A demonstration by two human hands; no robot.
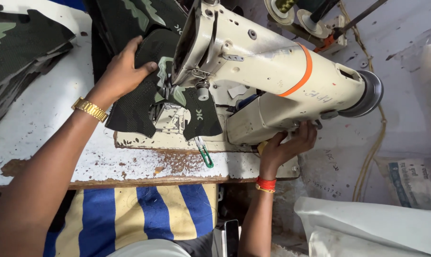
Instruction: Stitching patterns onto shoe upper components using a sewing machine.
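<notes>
A cream sewing machine [272,71] with an orange band lies across the worn white table [49,128]. Under its needle sits a dark camouflage shoe-upper piece [134,107]. My left hand [122,71], with a gold watch on the wrist, presses on the far side of that piece, fingers curled over its edge. My right hand [291,143], with a red thread band on the wrist, reaches under the machine's right end and touches its lower body; what it grips there is hidden.
A stack of similar dark camouflage pieces [20,52] lies at the table's left, more [130,16] at the back. Small green-handled snips [205,153] rest at the machine's base. Thread spools [291,9] stand behind. White sacks [367,228] lie lower right.
</notes>
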